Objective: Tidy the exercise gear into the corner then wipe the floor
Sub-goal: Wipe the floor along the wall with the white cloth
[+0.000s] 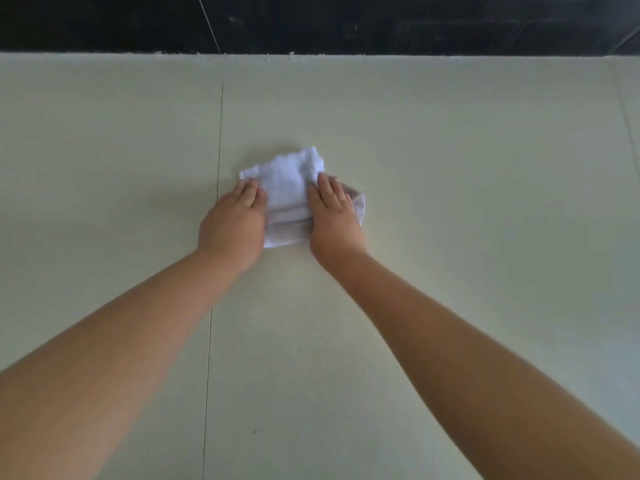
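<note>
Pressing down on a folded white cloth (291, 188), the left hand (232, 226) and right hand (334, 220) are laid flat, fingers extended, not curled around it. The cloth is bunched, fluffy, unmarked, and is spread on the pale floor (467, 202) beside a tile seam (218, 174), near the dark wall (381, 22).

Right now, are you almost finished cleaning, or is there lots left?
No exercise gear shows here, so tidying may be done, though the corner is out of view. Wiping is in hand: the left hand and right hand press a folded white cloth flat on the pale floor. How much floor remains unwiped, I cannot tell.
</note>
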`<action>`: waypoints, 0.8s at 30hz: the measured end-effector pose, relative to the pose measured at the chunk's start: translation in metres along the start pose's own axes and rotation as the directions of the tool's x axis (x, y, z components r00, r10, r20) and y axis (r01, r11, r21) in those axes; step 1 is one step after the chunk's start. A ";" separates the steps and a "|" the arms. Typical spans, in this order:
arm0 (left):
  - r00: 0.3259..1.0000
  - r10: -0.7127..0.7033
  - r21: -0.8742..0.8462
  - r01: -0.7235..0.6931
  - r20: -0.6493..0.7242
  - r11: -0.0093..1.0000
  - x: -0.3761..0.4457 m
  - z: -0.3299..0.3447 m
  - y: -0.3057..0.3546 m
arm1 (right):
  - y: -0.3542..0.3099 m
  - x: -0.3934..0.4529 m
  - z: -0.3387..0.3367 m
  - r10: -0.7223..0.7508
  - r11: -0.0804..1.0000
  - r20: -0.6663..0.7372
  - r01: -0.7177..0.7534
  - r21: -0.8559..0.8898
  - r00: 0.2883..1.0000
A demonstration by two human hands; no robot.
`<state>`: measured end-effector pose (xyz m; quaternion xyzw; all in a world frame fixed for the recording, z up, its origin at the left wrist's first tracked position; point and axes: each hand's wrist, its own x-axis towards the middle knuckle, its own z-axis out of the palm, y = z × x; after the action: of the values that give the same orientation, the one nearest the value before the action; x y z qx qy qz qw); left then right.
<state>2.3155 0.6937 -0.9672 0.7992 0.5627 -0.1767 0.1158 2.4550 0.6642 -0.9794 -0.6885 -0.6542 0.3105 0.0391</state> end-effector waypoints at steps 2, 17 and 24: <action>0.997 0.044 0.020 -0.046 0.055 0.999 -0.020 0.004 0.001 | 0.000 -0.028 0.013 0.010 0.999 0.005 -0.010 0.039 1.000; 0.980 0.194 -0.146 -0.197 -0.033 0.969 0.050 -0.025 0.150 | 0.114 -0.018 -0.077 0.381 0.916 -0.068 -0.386 -0.108 0.922; 0.995 -0.052 -0.140 0.040 -0.088 0.989 0.083 -0.040 0.084 | 0.063 0.067 -0.092 0.171 0.942 0.069 -0.142 -0.305 0.983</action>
<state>2.4255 0.7519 -0.9665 0.7833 0.5966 -0.1030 0.1407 2.5513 0.7492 -0.9600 -0.7209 -0.6378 0.2425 -0.1214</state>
